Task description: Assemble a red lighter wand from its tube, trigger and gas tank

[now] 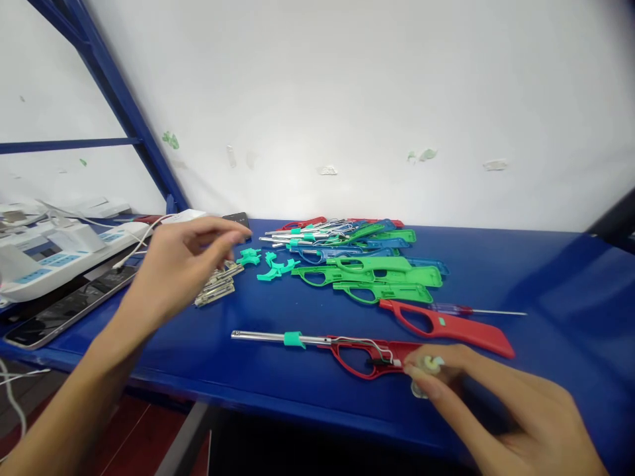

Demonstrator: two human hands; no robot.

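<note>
My right hand (516, 403) pinches a small translucent lighter part (429, 363) with a pale yellow end between thumb and fingers. It is at the grip end of a red half-shell (354, 369) of a long-nosed lighter, partly covering it. In that shell lie a metal tube (268, 337) with a teal trigger (294, 340), and white and black wires. My left hand (178, 268) hovers over the table with bent fingers, thumb and forefinger slightly apart, and nothing visible in them. Below it are flat metal strips (216, 284); just right are loose teal triggers (276, 266).
Green half-shells (381, 292), blue shells and wired metal tubes pile up at the back. A red shell (471, 334) and a screwdriver (496, 312) lie at right. A phone (69, 307) and white power strip (74, 258) with cables sit left. The blue table's front edge (278, 400) is near.
</note>
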